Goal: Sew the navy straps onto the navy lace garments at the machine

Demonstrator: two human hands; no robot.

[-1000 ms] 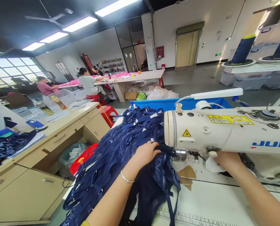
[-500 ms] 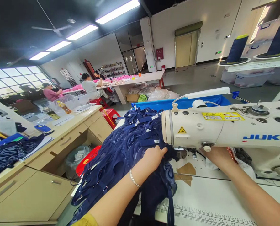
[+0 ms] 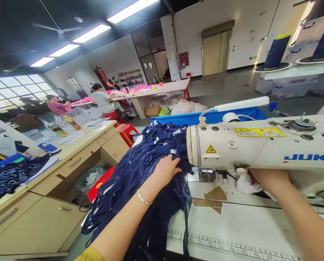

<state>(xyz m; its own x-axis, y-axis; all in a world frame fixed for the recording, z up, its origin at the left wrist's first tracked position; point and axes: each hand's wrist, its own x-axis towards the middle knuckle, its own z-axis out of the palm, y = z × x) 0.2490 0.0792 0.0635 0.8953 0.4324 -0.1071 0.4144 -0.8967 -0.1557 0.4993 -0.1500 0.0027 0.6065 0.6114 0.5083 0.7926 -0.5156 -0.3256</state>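
Hands, pair: left hand (image 3: 165, 171) palm-down on heaped navy garments (image 3: 126, 181); right hand (image 3: 261, 177) beneath sewing machine (image 3: 221, 145).
Head view: garments under and around left hand; probably light singly, soft, limp, straps apt to tangle, better taken by broad fabric just ahead of left fingers. Left fingers loosely parted, not clenched, forearm angled forward. Right forearm reaches inward, hand mostly hidden beside white cloth (image 3: 246, 183); grip cannot be told.
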